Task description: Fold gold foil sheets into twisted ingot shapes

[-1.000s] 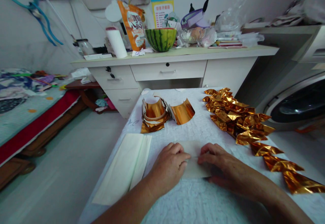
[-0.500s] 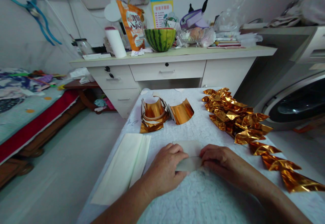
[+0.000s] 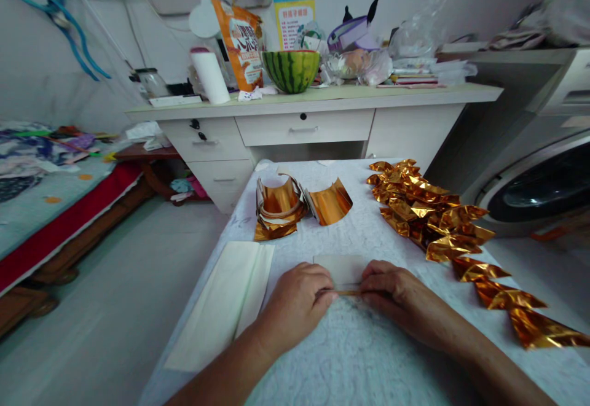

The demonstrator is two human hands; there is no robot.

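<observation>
My left hand [image 3: 302,298] and my right hand [image 3: 391,289] pinch the two ends of a thin strip of paper [image 3: 349,293], its near edge rolled or folded and gold-brown. Behind it a pale rectangular sheet [image 3: 338,268] lies on the cloth-covered table. To the left rests a stack of long pale paper [image 3: 219,301]. Curled gold foil sheets [image 3: 281,203] stand beyond my left hand, with another curved gold sheet [image 3: 330,203] beside them. Several twisted gold foil pieces [image 3: 433,215] run down the right side.
Behind the table stands a white desk [image 3: 304,126] with a watermelon half [image 3: 291,71], an orange bag [image 3: 240,46] and a paper roll [image 3: 211,75]. A washing machine [image 3: 544,179] is at the right, a bed [image 3: 59,209] at the left.
The near part of the pale paper between my hands has been turned up into a narrow strip. My left fingers have closed onto its end.
</observation>
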